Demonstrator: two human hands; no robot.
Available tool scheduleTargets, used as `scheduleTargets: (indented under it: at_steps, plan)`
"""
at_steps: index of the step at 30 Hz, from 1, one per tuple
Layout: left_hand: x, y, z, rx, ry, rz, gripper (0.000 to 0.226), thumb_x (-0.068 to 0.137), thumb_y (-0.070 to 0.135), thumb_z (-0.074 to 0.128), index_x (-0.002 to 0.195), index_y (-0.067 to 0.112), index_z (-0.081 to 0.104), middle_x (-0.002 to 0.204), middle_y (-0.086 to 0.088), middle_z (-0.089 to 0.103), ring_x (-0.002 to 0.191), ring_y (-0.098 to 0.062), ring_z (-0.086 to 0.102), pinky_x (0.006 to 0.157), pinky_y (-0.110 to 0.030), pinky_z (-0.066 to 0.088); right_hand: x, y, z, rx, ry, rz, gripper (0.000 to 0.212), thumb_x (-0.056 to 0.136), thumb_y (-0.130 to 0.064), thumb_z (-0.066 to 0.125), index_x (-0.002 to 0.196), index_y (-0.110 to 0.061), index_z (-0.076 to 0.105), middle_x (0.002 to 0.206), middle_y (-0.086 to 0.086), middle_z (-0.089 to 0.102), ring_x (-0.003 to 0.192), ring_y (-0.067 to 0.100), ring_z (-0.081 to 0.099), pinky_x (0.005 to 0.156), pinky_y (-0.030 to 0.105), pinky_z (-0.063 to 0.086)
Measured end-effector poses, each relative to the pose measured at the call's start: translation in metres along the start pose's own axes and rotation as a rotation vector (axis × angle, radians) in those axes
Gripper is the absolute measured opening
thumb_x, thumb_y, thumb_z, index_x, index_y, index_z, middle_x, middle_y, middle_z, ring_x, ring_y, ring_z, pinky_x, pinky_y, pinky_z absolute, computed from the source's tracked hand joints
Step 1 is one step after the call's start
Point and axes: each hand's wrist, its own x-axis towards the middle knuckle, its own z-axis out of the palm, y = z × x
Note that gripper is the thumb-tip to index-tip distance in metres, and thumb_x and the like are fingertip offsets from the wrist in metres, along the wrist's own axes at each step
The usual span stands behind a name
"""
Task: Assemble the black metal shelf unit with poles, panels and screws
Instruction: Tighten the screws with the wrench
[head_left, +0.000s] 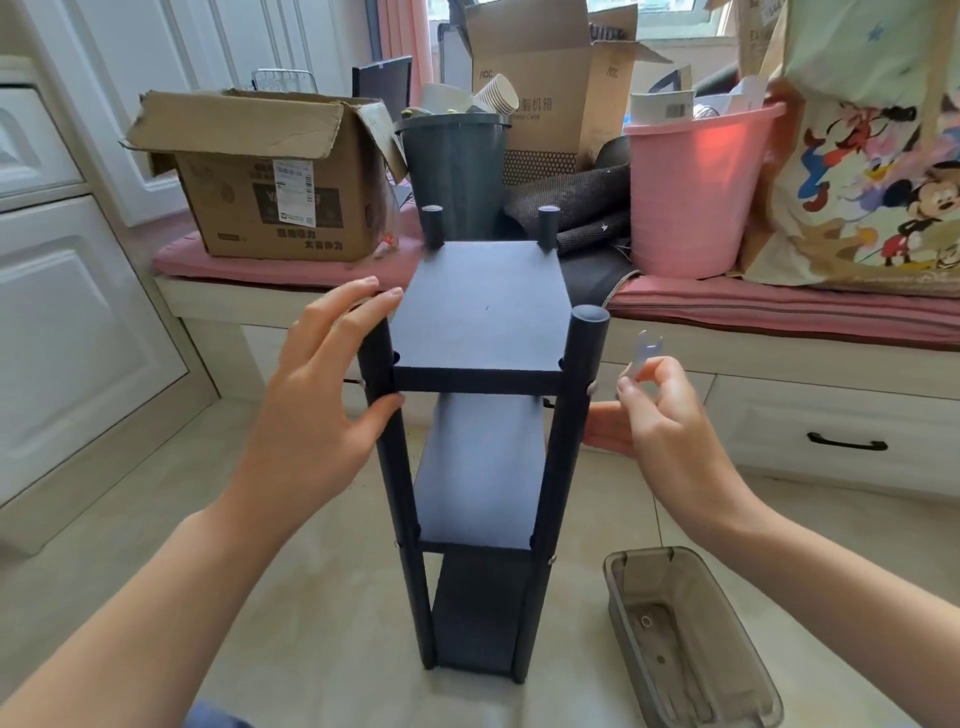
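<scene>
Head view: a black shelf unit (480, 447) is seen standing upright on the tiled floor (156, 519), in front of a window bench with pink cushions (779, 306). Three panels are fixed between four poles; the top panel (480, 306) sits just below the pole tops, and small screws (591, 387) are visible at the sides of the near poles. The left hand (322, 395) is spread wide around the near left pole (387, 415), with the thumb touching the pole below the top panel and the fingertips reaching its upper end. The right hand (660, 415) is held just beside the near right pole (576, 415); a small flat wrench (644, 353) is pinched between its thumb and forefinger, while the other fingers are extended toward the pole. A smoky plastic tray (691, 639) with small hardware inside lies on the floor to the right of the unit. On the bench, a cardboard box (270, 176), a dark bin (457, 171) and a pink bucket (696, 192) are lined up behind the unit.
</scene>
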Motion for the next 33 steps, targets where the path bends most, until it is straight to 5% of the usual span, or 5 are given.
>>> scheduleTargets:
  at_steps: [8,16,22,28,33]
  plan:
    - [0.009,-0.023,-0.007,0.253,-0.028,-0.058,0.082,0.073,-0.003,0.085,0.146,0.014,0.052,0.155,-0.015,0.041,0.143,-0.036,0.037,0.115,-0.062,0.032,-0.024,-0.005,0.025,0.019,-0.175,-0.031,0.012,0.108,-0.019,0.032,0.102,-0.015,0.042,0.092,0.005,0.077,0.091,0.018,0.074,0.086,0.044,0.057]
    - [0.014,-0.020,-0.003,0.462,-0.101,-0.032,0.075,0.074,-0.021,0.068,0.143,0.007,0.054,0.165,-0.019,0.016,0.153,-0.044,0.003,0.123,-0.058,0.003,-0.035,-0.002,0.050,-0.017,-0.359,-0.023,0.018,0.107,-0.015,0.035,0.093,-0.018,0.046,0.098,-0.003,0.076,0.097,0.012,0.072,0.083,0.032,0.060]
    - [0.001,0.018,0.012,-0.129,-0.297,-0.016,0.073,0.079,0.004,0.062,0.147,0.022,0.044,0.155,0.020,0.034,0.153,-0.001,-0.004,0.122,-0.023,-0.014,-0.016,0.002,0.039,-0.139,-0.242,-0.067,0.013,0.100,-0.007,0.053,0.090,-0.013,0.059,0.075,0.005,0.074,0.066,0.017,0.070,0.071,0.032,0.059]
    - [-0.001,0.019,0.015,-0.208,-0.176,-0.103,0.049,0.088,0.055,0.067,0.122,0.019,0.063,0.128,0.030,0.051,0.145,-0.002,0.031,0.118,-0.014,-0.012,-0.010,0.005,0.038,-0.230,-0.264,-0.066,0.014,0.094,-0.013,0.065,0.087,-0.022,0.072,0.075,-0.003,0.076,0.066,0.012,0.069,0.067,0.022,0.057]
    - [0.002,0.022,0.018,-0.232,-0.152,-0.162,0.049,0.082,0.055,0.061,0.120,0.024,0.064,0.117,0.014,0.064,0.125,-0.007,0.053,0.120,-0.017,-0.006,-0.006,0.002,0.042,-0.119,-0.237,0.008,0.010,0.093,-0.016,0.066,0.087,-0.022,0.073,0.073,-0.002,0.075,0.060,0.007,0.066,0.060,0.017,0.056]
